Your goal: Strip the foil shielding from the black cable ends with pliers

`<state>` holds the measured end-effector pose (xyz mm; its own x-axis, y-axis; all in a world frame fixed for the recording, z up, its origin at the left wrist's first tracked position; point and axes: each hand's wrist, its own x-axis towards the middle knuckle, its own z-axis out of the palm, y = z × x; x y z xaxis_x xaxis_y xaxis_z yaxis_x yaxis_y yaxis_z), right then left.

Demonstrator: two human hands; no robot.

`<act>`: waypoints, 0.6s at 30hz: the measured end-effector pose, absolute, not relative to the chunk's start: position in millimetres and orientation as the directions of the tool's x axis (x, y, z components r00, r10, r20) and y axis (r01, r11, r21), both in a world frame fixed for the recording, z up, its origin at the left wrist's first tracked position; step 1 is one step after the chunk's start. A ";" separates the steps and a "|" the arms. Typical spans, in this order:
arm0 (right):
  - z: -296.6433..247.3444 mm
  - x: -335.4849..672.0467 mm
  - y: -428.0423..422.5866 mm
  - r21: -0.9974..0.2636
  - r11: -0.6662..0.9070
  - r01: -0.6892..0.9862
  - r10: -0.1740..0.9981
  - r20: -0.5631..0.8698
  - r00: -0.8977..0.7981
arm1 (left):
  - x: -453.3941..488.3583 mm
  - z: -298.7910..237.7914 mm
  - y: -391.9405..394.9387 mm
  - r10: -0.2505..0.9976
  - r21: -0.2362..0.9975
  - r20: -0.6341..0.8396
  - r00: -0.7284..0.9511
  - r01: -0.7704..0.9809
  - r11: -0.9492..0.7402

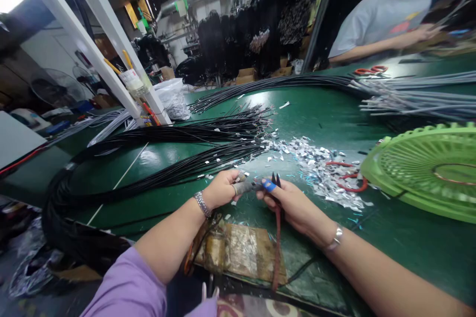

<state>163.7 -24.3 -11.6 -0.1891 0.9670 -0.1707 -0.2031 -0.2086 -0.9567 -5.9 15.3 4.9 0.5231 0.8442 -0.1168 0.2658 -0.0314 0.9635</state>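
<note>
My left hand (222,189), with grey covers on its fingers, is closed in a pinch. A dark, thin end, apparently of a black cable (256,184), shows at its fingertips; most of it is hidden. Close beside it, my right hand (288,203) has blue tape on the thumb and is closed around scissors (277,250). Their dark blade tips point up past the thumb, and a reddish handle hangs below the palm. The fingertips of both hands nearly meet. Beyond them, bundles of black cables (193,161) lie with stripped ends towards the scraps.
Silver-white scraps (316,166) partly surround red handles (351,183). A green fan guard (420,168) lies right; a taped board (245,247) sits at the near edge. Grey cables (409,104) and red scissors (372,70) lie farther back. Another person (379,25) works across the table.
</note>
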 end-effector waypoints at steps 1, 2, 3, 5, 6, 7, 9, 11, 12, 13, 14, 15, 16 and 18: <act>-11.7 163.9 -24.3 -0.957 -0.205 -0.203 0.968 -0.168 -0.187 | -5.7 4.8 15.4 0.842 0.966 -0.127 0.524 0.260 -0.016; -12.1 164.1 -24.2 -0.958 -0.203 -0.203 0.969 -0.165 -0.186 | -5.6 5.0 15.3 0.841 0.967 -0.136 0.524 0.254 -0.002; -12.7 164.2 -24.0 -0.958 -0.200 -0.203 0.969 -0.163 -0.186 | -5.5 5.4 15.2 0.840 0.968 -0.146 0.523 0.251 0.013; -14.2 164.2 -23.4 -0.959 -0.198 -0.204 0.968 -0.159 -0.194 | -5.4 6.3 14.8 0.834 0.967 -0.170 0.525 0.252 0.038; -15.0 164.1 -23.1 -0.958 -0.198 -0.206 0.967 -0.157 -0.200 | -5.6 6.7 14.5 0.830 0.966 -0.181 0.527 0.255 0.049; -15.8 163.9 -22.9 -0.957 -0.200 -0.209 0.966 -0.157 -0.208 | -5.7 6.9 14.4 0.826 0.964 -0.192 0.530 0.259 0.058; -16.9 163.7 -22.7 -0.954 -0.207 -0.218 0.962 -0.158 -0.223 | -6.3 6.9 14.2 0.818 0.961 -0.211 0.535 0.268 0.072; -17.5 163.6 -22.5 -0.948 -0.216 -0.234 0.958 -0.160 -0.238 | -6.8 6.4 14.2 0.812 0.958 -0.227 0.538 0.271 0.089; -17.6 163.6 -22.4 -0.945 -0.222 -0.242 0.956 -0.162 -0.246 | -7.0 6.0 14.4 0.808 0.958 -0.235 0.540 0.270 0.098; -17.6 163.6 -22.2 -0.941 -0.228 -0.250 0.954 -0.164 -0.252 | -7.1 5.7 14.5 0.805 0.958 -0.240 0.543 0.267 0.106; -17.7 163.7 -22.0 -0.937 -0.233 -0.258 0.952 -0.166 -0.259 | -7.2 5.5 14.6 0.803 0.958 -0.244 0.544 0.262 0.113; -17.7 163.7 -21.8 -0.934 -0.237 -0.266 0.950 -0.166 -0.263 | -7.2 5.3 14.7 0.802 0.959 -0.245 0.544 0.257 0.119; -17.7 163.8 -21.7 -0.932 -0.239 -0.271 0.949 -0.166 -0.268 | -7.2 5.3 14.7 0.801 0.960 -0.247 0.545 0.253 0.123; -17.8 164.1 -21.6 -0.930 -0.240 -0.277 0.948 -0.163 -0.273 | -7.0 5.5 14.7 0.800 0.960 -0.248 0.546 0.247 0.129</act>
<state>164.1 -21.6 -17.8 -0.2730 0.9481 -0.1632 -0.2774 -0.2400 -0.9303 -7.0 14.7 5.5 0.5457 0.8004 -0.2481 0.2474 0.1290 0.9603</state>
